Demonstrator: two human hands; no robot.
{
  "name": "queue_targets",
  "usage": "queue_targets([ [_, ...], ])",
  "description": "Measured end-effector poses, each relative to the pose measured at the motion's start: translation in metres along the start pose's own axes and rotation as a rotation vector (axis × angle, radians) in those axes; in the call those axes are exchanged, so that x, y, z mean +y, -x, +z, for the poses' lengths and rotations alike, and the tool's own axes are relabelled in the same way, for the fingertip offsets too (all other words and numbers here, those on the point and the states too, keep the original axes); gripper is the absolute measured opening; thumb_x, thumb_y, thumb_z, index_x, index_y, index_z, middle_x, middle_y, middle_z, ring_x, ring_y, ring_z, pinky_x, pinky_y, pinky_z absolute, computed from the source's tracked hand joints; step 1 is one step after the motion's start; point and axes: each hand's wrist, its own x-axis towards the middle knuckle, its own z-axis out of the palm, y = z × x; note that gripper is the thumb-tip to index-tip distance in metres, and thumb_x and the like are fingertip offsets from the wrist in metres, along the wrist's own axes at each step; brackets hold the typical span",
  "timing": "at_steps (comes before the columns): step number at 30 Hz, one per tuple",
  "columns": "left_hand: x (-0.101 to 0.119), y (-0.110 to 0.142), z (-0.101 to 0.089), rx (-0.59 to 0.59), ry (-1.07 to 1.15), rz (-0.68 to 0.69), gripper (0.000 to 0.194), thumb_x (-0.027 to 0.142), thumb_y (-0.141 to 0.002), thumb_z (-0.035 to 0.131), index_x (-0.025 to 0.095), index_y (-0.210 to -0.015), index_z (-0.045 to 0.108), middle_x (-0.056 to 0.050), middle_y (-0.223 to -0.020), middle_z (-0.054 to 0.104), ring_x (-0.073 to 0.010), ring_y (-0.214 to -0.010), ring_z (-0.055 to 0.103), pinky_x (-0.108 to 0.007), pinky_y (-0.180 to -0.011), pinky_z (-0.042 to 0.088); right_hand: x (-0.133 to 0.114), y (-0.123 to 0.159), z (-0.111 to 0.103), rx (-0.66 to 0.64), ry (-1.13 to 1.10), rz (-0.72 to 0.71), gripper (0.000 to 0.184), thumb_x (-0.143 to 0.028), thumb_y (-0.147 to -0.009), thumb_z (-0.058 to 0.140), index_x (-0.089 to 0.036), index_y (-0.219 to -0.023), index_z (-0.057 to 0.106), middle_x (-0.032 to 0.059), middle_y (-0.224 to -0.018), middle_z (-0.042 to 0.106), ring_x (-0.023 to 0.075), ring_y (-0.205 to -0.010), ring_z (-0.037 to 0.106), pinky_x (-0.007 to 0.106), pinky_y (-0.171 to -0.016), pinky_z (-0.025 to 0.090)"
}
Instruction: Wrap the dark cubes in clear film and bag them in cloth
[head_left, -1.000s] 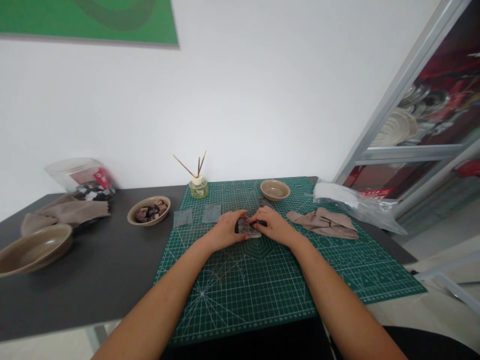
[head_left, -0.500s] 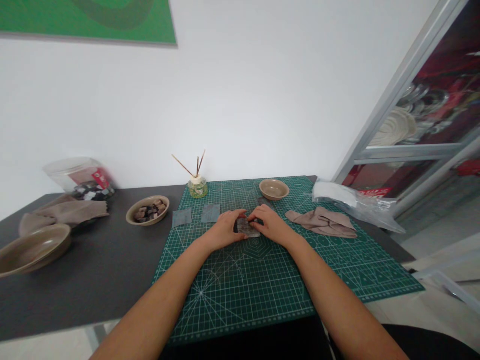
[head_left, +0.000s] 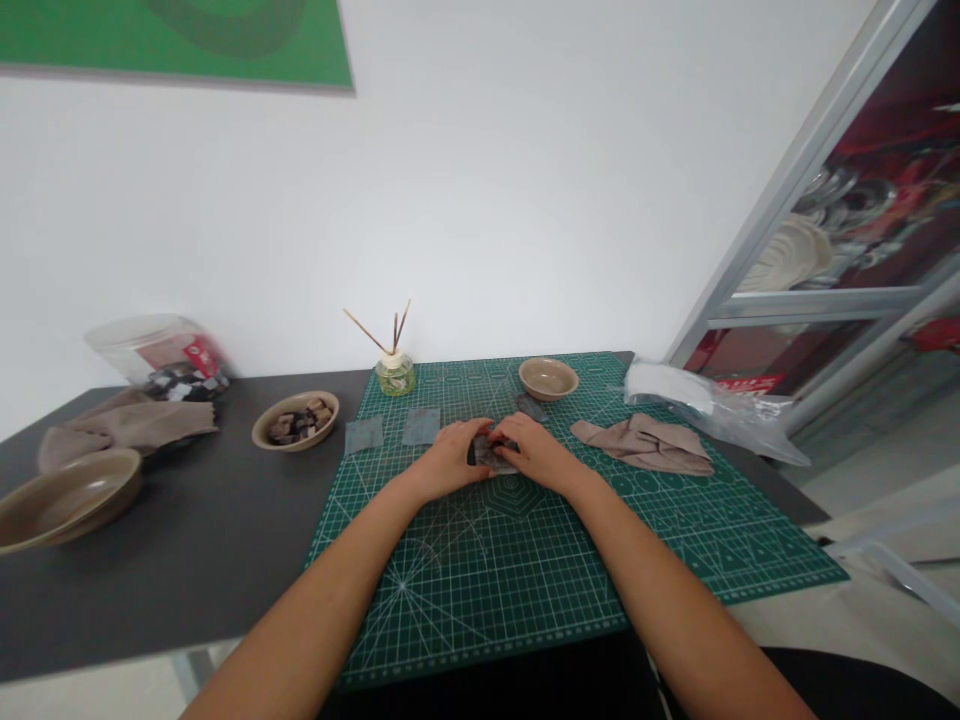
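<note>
A small grey-brown square piece (head_left: pixel 487 456) lies on the green cutting mat (head_left: pixel 525 580), partly hidden under my fingers. My left hand (head_left: pixel 454 458) curves round its left side, thumb at the near edge and fingertips at the far edge. Over its right part my right hand (head_left: pixel 531 448) has fingertips bunched together, pressing on its top; whatever they pinch is hidden. Just beyond the right hand lies a dark grey flat piece (head_left: pixel 531 407). Two thin grey squares, one left (head_left: pixel 364 434) and one nearer (head_left: pixel 421 426), lie flat beyond my left hand.
A bowl of brown and dark chunks (head_left: pixel 296 421) stands left of the mat. Behind are a reed diffuser (head_left: pixel 396 374) and a shallow bowl (head_left: pixel 549 380). A crumpled cloth (head_left: pixel 649 445) and plastic bag (head_left: pixel 712 405) lie right; a larger bowl (head_left: pixel 71 500) sits far left.
My right hand has shifted slightly left and now covers more of the square piece. More of the dark grey flat piece behind it shows. My left hand keeps its place.
</note>
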Motion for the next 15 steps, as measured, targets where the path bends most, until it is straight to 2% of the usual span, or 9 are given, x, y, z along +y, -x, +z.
queue_targets([
  [6, 0.0, 0.0006, -0.0007, -0.012, 0.014, 0.003, 0.07, 0.026, -0.069, 0.076, 0.019, -0.131, 0.045, -0.011, -0.134, 0.055, -0.0291, -0.123, 0.051, -0.045, -0.106, 0.038, 0.0026, 0.0026, -0.0052, 0.028, -0.013, 0.013, 0.015, -0.006, -0.081, 0.061, -0.017, -0.088, 0.066, 0.0052, -0.089, 0.065, 0.0197, -0.091, 0.054, 0.036, -0.084, 0.045],
  [11, 0.0016, 0.0015, -0.0017, -0.006, 0.013, -0.008, 0.069, 0.025, -0.069, 0.075, 0.018, -0.131, 0.046, -0.012, -0.134, 0.054, -0.0296, -0.123, 0.051, -0.045, -0.106, 0.037, 0.0045, 0.0038, -0.0055, 0.001, -0.015, -0.037, 0.018, -0.005, -0.08, 0.061, -0.017, -0.092, 0.067, 0.0063, -0.093, 0.065, 0.0204, -0.095, 0.053, 0.038, -0.088, 0.043],
  [15, 0.0017, 0.0016, -0.0021, -0.012, 0.027, -0.001, 0.07, 0.026, -0.069, 0.075, 0.018, -0.132, 0.045, -0.012, -0.134, 0.054, -0.0298, -0.123, 0.051, -0.045, -0.106, 0.038, 0.0047, 0.0044, -0.004, 0.018, -0.03, 0.035, 0.022, -0.004, -0.079, 0.06, -0.016, -0.097, 0.064, 0.0064, -0.092, 0.064, 0.0199, -0.092, 0.054, 0.036, -0.083, 0.045],
])
